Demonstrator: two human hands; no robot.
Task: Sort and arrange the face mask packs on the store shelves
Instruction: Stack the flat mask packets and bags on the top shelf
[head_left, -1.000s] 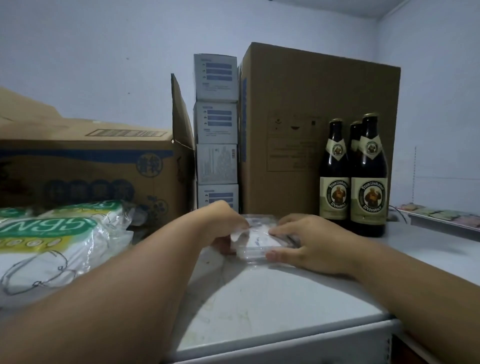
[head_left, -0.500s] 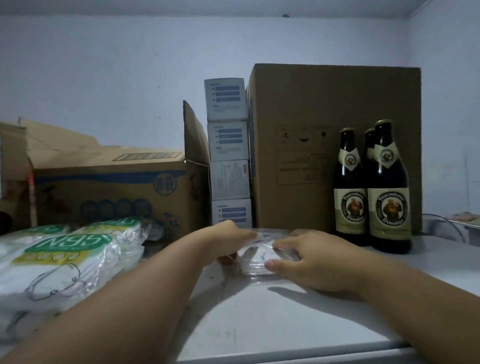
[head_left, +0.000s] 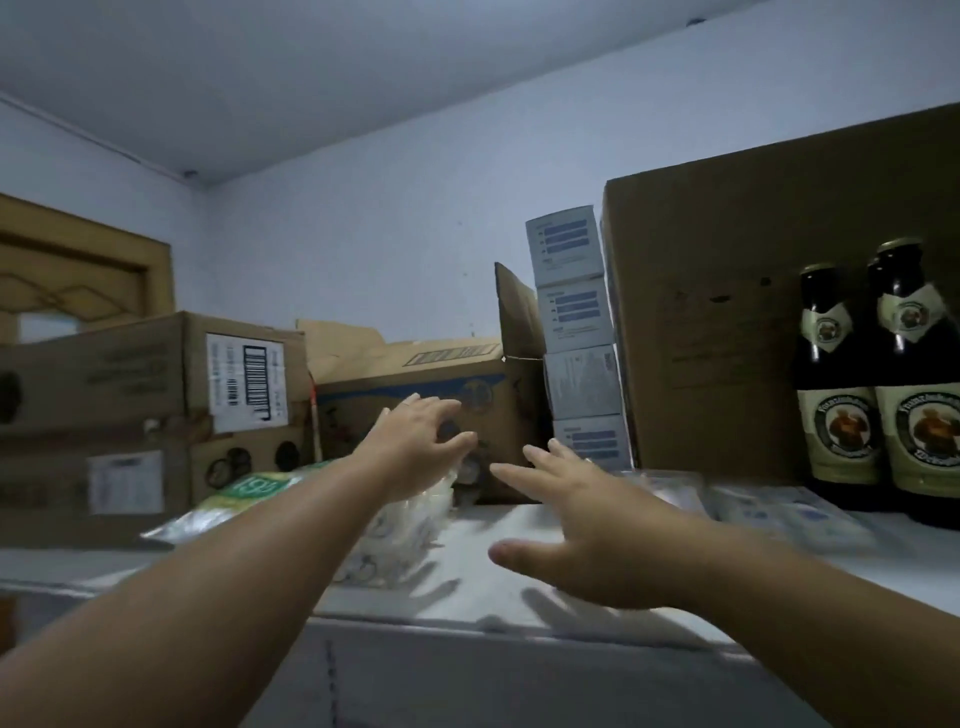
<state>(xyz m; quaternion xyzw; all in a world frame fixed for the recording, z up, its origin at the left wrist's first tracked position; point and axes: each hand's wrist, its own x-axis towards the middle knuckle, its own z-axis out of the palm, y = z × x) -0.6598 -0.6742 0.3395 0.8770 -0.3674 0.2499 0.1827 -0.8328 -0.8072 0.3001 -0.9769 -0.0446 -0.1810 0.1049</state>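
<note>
Head cam: both hands spread wide, holding nothing. Left hand (head_left: 415, 447) over clear crinkly face mask packs (head_left: 400, 525) w/ green labels; right hand (head_left: 587, 525) above shelf (head_left: 467, 582).

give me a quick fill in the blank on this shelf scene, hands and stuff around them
1. Both hands, left hand and right hand, hold ____.
2. The small blue-and-white boxes form a stack ____ high.
3. The dark beer bottles stand in front of a large ____ box.
4. The flat clear mask packs lie to the ____ of the right hand.

Missing words: nothing; four; cardboard; right
</note>
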